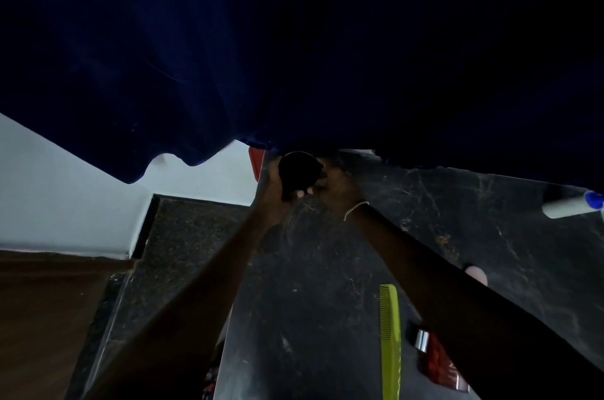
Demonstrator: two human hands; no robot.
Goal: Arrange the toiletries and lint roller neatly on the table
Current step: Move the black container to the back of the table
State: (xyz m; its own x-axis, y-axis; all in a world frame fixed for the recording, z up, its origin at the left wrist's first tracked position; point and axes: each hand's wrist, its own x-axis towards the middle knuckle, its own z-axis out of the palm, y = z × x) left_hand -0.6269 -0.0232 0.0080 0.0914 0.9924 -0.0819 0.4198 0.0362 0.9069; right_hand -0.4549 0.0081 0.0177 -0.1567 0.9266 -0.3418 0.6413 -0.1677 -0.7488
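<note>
**Both hands on black round container at far table edge**

Your left hand (273, 185) grips the black round container (299, 174) from the left side. Its fingers (299, 194) curl under and around the container, with two fingertips showing at the lower rim. The container is held up at the far edge of the table (310, 301), just under the hem of a dark blue cloth (294, 40) that fills the top of the view.

Your right hand (340, 187) is right beside the container, with a bracelet (355, 209) on the wrist. Its fingers are hidden behind the container, so you cannot tell whether they pinch it.

The lint roller (570, 206) lies on its side at the right edge, well apart from the hands. A green comb (390, 334) lies near you, with a red bottle with a silver cap (439, 363) just beside it, partly under your right arm. A small pink item (476, 274) peeks out past that arm. A red object (257, 160) is at the far edge, left of the container.
</note>
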